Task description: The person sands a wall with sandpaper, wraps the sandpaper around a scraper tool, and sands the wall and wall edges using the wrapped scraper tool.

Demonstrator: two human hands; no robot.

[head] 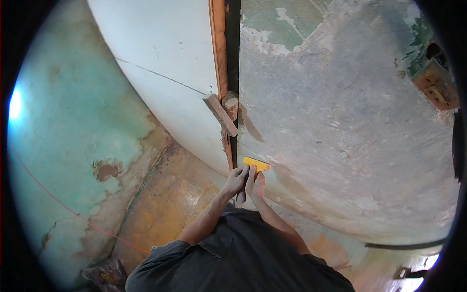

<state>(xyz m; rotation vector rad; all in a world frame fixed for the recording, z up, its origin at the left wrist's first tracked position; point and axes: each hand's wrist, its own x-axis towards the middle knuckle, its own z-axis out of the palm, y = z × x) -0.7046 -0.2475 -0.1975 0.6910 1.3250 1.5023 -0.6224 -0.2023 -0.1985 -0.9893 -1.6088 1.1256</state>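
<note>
A yellow scraper (257, 163) with a dark straight edge is in my right hand (256, 184), its thumb and fingers on the lower part of the blade. My left hand (237, 179) is closed on a dark, stick-like handle (241, 196) just beside it; whether this handle belongs to the yellow scraper cannot be told. Both hands are close together in front of a patchy grey plastered wall (328, 109) and the lower end of an orange-brown door edge (219, 47).
A wooden block (220, 115) lies aslant across the edge of the white door panel (164, 73). Behind it another wooden piece (230, 104) sits in the gap. A rusty electrical box (436, 85) is at the right, a thin red cord (87, 220) at the left.
</note>
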